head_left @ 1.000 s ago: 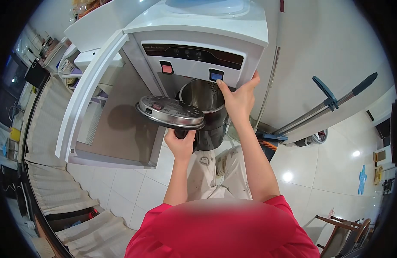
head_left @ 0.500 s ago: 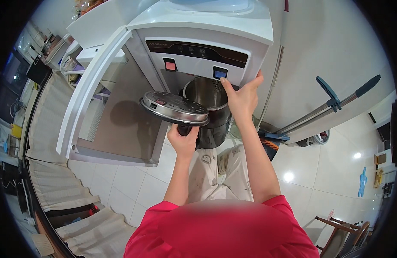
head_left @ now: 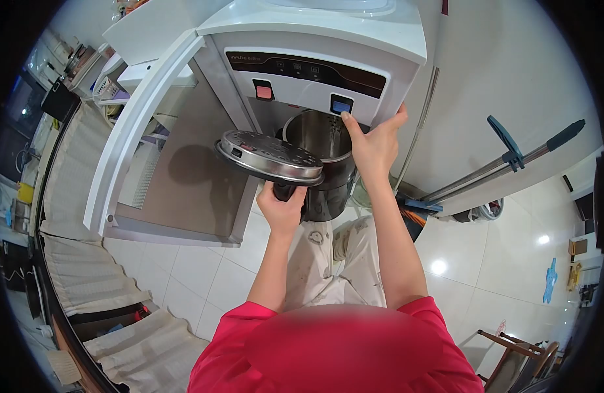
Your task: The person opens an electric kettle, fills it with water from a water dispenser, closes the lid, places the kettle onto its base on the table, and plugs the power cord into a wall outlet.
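My left hand [head_left: 281, 208] is closed round a black handle below a round steel-rimmed lid [head_left: 270, 157], which is raised and tilted. Behind the lid stands an uncovered steel-lined kettle [head_left: 330, 190], its mouth under the spout area of a white water dispenser [head_left: 315, 33]. My right hand [head_left: 375, 144] has its thumb at the blue tap button [head_left: 342, 105], with the other fingers round the dispenser's right edge. A red tap button [head_left: 264, 92] is further left. The kettle's own handle is hidden.
The dispenser's door [head_left: 190, 157] hangs open on the left. To the right, a broom and dustpan with long handles [head_left: 485, 173] lean at the wall. Pale curtains [head_left: 79, 196] cover a shelf at the left, and a wooden chair [head_left: 518, 347] stands at the lower right.
The dispenser, kettle, lid and both hands appear slightly further right in view and a little higher. My holds on the lid and dispenser look the same.
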Tool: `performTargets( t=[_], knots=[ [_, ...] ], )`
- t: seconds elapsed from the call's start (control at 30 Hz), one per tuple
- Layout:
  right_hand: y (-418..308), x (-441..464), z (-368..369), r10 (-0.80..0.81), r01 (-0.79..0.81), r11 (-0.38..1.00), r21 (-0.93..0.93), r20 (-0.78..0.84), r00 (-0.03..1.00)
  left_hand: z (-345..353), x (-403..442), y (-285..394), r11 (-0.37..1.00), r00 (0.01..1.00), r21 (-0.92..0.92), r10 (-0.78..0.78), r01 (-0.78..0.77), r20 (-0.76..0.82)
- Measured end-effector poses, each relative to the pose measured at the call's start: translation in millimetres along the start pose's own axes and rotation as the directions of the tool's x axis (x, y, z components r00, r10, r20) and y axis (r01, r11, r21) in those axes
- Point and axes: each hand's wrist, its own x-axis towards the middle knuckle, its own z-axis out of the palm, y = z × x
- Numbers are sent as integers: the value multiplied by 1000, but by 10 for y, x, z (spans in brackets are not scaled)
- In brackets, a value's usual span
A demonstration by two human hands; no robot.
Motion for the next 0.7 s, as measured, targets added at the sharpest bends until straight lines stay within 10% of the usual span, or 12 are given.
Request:
performTargets(
  t=[0.7],
  knots=[
    [4, -1, 3, 3, -3, 1000, -20, -3, 1000, 17, 28, 60, 999, 999, -16, -40, 40, 10]
  ],
)
